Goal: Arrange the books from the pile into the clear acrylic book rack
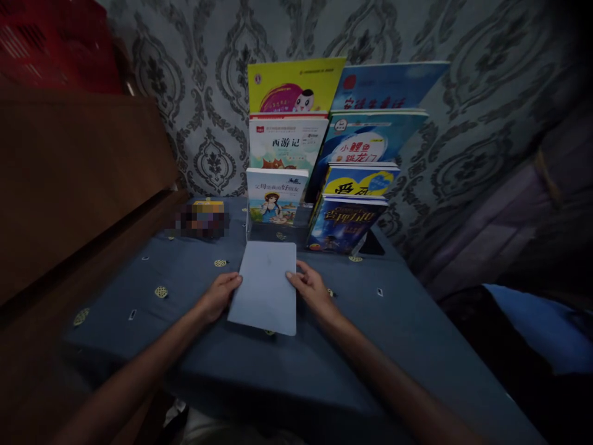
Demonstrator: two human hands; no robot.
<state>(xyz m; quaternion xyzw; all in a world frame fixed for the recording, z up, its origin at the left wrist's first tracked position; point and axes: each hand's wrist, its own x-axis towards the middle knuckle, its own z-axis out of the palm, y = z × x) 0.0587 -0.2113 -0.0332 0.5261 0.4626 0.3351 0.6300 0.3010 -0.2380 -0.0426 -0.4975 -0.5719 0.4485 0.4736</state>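
Note:
A thin booklet with a plain pale cover [265, 287] is held over the table between my two hands. My left hand [220, 295] grips its left edge, thumb on top. On the opposite edge, my right hand [312, 287] pinches it with the thumb on the cover and fingers behind. Just beyond stands a clear tiered book rack [275, 235]. Its left column holds a small light-blue book [277, 196], a white book [287, 141] and a yellow book [296, 86]. In the right column are a dark blue book [347, 225], a yellow-and-blue book [361, 180] and taller blue ones behind.
A dark blue patterned cloth covers the table [185, 334]. A blurred-out small item [204, 217] lies at the back left. Brown wooden furniture [78, 185] with a red basket [58, 46] on it borders the left side. A dark flat object [372, 243] lies beside the rack.

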